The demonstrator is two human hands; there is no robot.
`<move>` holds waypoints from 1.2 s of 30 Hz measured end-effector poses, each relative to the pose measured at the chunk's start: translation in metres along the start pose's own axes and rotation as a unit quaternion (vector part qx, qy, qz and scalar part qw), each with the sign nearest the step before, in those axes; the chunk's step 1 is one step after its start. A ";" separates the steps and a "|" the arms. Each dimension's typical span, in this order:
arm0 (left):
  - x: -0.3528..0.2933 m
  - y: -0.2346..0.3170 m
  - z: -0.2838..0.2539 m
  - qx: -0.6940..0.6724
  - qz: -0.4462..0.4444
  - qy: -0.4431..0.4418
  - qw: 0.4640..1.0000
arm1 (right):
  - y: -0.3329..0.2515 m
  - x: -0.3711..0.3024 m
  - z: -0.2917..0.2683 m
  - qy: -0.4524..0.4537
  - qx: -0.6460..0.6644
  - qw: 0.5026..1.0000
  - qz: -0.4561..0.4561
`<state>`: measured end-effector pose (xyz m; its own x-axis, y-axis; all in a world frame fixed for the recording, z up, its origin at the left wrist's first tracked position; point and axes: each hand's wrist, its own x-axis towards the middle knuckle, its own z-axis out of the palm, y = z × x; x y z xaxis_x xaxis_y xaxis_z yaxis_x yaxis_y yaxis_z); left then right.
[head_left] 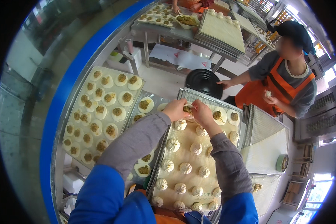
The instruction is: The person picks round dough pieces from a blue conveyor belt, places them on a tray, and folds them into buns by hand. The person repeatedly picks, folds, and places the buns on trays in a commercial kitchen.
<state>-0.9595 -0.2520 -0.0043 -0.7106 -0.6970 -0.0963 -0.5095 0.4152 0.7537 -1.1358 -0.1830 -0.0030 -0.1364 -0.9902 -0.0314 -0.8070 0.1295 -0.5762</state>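
Above the far end of a lined tray [183, 156], my left hand [174, 109] and my right hand [202, 113] meet around a filled dough wrapper [188, 109]. Brownish-green filling shows in its open middle. My left fingers cup one side, and my right fingers pinch the edge on the other. Below my hands, rows of pleated buns [185, 168] sit on the tray. Just right of my right hand lie two flat wrappers with filling, one of them a filled wrapper [220, 115] with a wide pale rim. My right forearm hides part of the tray.
To the left stands a board [117, 89] of filled dough rounds. A co-worker [283, 71] in an orange apron holds a round black tray [203, 88]. Stacked racks [267, 127] stand to the right, near a green bowl [282, 163]. A filling bowl [187, 21] is on the far table.
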 end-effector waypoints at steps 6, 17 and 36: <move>-0.039 0.035 -0.045 -0.505 -0.044 -0.058 0.860 | -0.051 -0.042 -0.040 -0.020 0.500 0.856 0.131; -0.211 0.101 0.010 -0.264 0.029 0.182 0.947 | -0.130 -0.215 0.005 0.106 0.450 0.864 0.200; -0.300 0.098 0.011 -0.299 0.001 0.125 0.946 | -0.166 -0.291 0.010 0.083 0.450 0.876 0.153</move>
<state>-0.8010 0.0042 0.0912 -0.5359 -0.8442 0.0065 -0.0893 0.0644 0.9939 -0.9563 0.0828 0.0941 -0.4098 -0.8852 -0.2201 0.0509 0.2187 -0.9745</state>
